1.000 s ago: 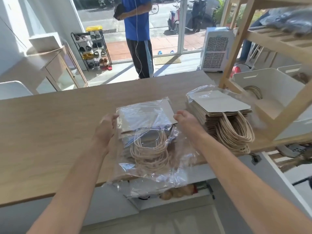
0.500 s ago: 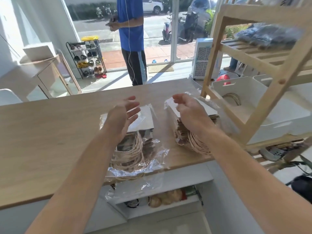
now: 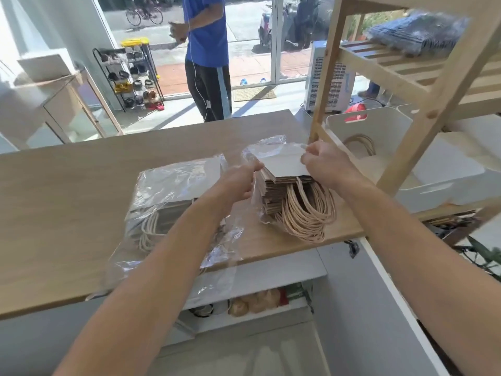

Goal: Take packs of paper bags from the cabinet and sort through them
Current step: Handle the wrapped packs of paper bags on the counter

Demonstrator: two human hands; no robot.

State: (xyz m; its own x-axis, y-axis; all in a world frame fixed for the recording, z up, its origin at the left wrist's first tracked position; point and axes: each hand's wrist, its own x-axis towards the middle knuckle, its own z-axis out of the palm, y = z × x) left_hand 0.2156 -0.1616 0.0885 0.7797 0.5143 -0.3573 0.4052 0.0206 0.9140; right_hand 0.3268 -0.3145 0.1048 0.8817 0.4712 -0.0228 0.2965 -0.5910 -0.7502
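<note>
Two packs of paper bags lay on the counter [image 3: 67,213]: the plastic-wrapped left pack [image 3: 173,196] at centre frame and the right pack [image 3: 287,185] just beside it, toward the counter's right end. The left hand [image 3: 238,180] pinched the right pack's left edge and the right hand [image 3: 325,164] held its far right edge, both grips closed on it.

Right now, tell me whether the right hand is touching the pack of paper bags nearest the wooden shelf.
Touching. The head view shows the right hand pinching the far right corner of the pack of paper bags, with no gap visible.
</note>
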